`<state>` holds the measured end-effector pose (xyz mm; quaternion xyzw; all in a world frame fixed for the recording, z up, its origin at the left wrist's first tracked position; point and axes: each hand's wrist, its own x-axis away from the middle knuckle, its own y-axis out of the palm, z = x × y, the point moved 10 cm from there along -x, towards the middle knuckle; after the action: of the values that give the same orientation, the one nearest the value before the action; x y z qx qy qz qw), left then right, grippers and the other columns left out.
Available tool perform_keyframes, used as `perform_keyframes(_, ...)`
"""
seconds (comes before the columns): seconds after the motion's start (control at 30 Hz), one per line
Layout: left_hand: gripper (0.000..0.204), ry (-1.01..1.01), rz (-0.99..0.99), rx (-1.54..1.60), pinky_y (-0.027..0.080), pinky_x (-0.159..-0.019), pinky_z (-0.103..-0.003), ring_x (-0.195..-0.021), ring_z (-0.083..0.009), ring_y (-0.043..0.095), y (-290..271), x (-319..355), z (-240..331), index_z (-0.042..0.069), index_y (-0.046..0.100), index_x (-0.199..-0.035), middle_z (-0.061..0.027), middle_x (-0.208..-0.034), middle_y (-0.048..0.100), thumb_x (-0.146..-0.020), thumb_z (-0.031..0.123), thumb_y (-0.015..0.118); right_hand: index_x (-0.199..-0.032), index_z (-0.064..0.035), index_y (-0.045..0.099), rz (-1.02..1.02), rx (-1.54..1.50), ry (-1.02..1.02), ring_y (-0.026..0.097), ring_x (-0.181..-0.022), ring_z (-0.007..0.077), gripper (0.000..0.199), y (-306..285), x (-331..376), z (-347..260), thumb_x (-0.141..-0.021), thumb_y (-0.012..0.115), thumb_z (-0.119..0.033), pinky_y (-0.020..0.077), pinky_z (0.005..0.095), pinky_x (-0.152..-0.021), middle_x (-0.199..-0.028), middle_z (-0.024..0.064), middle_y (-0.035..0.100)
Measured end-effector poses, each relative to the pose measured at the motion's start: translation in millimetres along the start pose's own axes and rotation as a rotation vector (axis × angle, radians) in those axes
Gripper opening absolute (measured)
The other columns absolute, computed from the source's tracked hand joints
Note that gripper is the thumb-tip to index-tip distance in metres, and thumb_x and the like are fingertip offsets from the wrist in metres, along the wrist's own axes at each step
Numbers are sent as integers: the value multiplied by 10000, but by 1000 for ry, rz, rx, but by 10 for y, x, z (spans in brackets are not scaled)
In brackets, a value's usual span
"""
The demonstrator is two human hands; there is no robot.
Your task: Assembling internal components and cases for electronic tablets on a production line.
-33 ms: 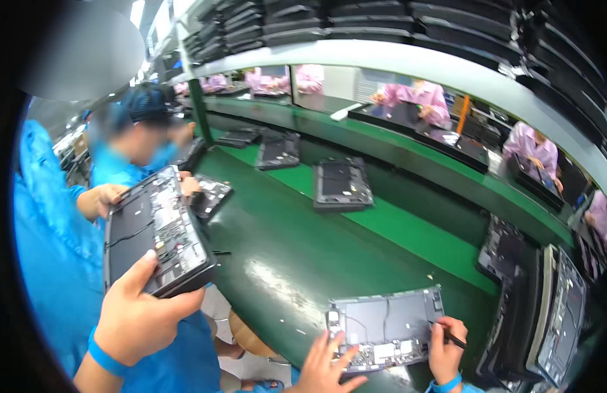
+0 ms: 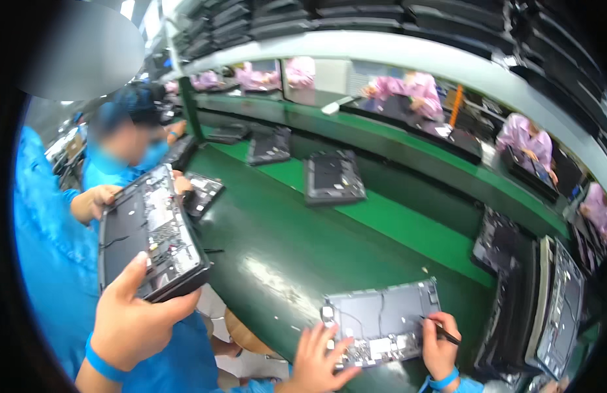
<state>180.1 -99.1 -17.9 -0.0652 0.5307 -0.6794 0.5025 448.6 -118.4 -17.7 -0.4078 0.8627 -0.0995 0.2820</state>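
Head view: left hand (image 2: 323,361) lies flat, fingers spread, on the opened laptop base (image 2: 382,321) at the green conveyor's (image 2: 277,262) near edge; right hand (image 2: 440,340) pinches a thin dark tool (image 2: 444,333). A slipping tip could gouge the circuit board (image 2: 382,349).

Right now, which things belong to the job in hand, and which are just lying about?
In hand: open tablet; thin dark tool; left hand; right hand.
Lying about: dark unit on the belt; stacked units at right; unit co-workers hold.
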Motion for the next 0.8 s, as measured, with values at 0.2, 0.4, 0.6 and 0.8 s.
perform_keyframes(0.2,222,163,-175,59,471,-867,-424,-963,-269,600,-222,-509,-38,108,738,-1008,-32,-1009,647,-806,172,804,-999,-8,729,-321,-195,5,672,-660,173,147,424,178,-583,-855,757,4,530,278,-584,-847,116,714)
perform_keyframes(0.4,140,159,-171,136,466,-820,-371,-840,-216,613,-96,-531,-52,119,758,-935,0,-866,661,-804,109,804,-993,-10,722,-445,-151,-164,643,-622,214,190,526,369,-735,-812,765,32,506,313,-559,-814,102,711)
perform_keyframes(0.6,116,131,-149,191,455,-796,-369,-832,-224,615,-101,-466,-73,100,743,-913,-18,-864,660,-810,94,795,-1037,-49,724,-471,-100,-376,646,-692,220,235,685,540,-947,-811,783,-20,528,321,-594,-839,70,687)
perform_keyframes(0.8,119,130,-138,198,453,-794,-366,-827,-224,614,-89,-475,-108,101,741,-912,-20,-867,657,-808,98,799,-1087,-44,701,-428,243,-660,619,-702,162,293,797,731,-1160,-803,731,-112,523,303,-577,-931,29,689)
